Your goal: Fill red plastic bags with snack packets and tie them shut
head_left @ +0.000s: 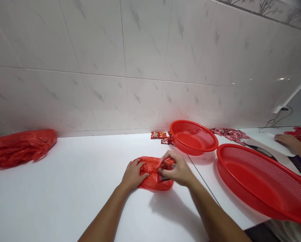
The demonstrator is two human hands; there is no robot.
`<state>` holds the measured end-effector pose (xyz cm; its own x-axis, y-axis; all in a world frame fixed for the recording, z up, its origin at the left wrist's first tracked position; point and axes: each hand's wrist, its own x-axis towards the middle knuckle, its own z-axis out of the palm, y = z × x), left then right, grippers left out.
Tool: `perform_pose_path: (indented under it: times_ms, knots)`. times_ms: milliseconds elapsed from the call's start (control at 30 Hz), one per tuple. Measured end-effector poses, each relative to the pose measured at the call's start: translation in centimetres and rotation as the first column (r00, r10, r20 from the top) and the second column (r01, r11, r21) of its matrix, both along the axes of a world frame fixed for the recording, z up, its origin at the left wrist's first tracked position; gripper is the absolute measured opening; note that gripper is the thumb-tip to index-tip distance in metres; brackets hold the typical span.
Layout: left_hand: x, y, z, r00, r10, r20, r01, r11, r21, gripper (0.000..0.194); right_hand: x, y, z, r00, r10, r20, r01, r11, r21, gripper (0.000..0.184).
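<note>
A red plastic bag [154,183] lies flattened on the white table in front of me. My left hand [134,174] grips its left end, with the thumb and fingers pressed on the film. Over the bag's right side is my right hand [177,168], closed on a small red packet [167,164]. Motion blurs that packet, and my fingers cover part of it. Similar small printed packets [158,135] lie by the wall, beyond the bag.
A round red plastic basket [194,149] stands near the wall, and a larger oval red basket [241,188] is at right. Loose red packets [231,134] lie behind them. Bundled red bags [22,144] sit at far left. Another person's hand [286,139] shows at far right.
</note>
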<state>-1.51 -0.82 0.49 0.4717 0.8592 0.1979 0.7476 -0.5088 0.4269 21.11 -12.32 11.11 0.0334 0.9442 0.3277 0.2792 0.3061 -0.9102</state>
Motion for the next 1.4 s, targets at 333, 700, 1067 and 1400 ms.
perform_pose_path:
  times_ms: [333,700,1067,1400]
  knots:
    - [0.1,-0.4,-0.7,0.999,0.029,-0.036,-0.031,0.999,-0.042,0.076,-1.5,6.9,-8.9,0.977,-0.18,0.119,0.155,0.969,0.192,0.01]
    - [-0.1,-0.8,-0.9,0.997,0.079,0.003,-0.078,0.99,-0.117,0.097,-0.9,6.8,-9.9,0.989,-0.131,0.068,0.091,0.904,0.419,0.018]
    - [-0.5,-0.8,-1.1,0.996,0.087,0.019,-0.084,0.988,-0.13,0.105,-1.5,6.7,-10.8,0.989,-0.148,0.03,0.123,0.906,0.404,0.042]
    - [-0.5,-1.0,-1.0,0.987,0.048,0.155,-0.035,0.996,-0.083,0.099,-1.7,6.8,-11.3,0.995,-0.087,-0.056,0.103,0.838,0.535,0.041]
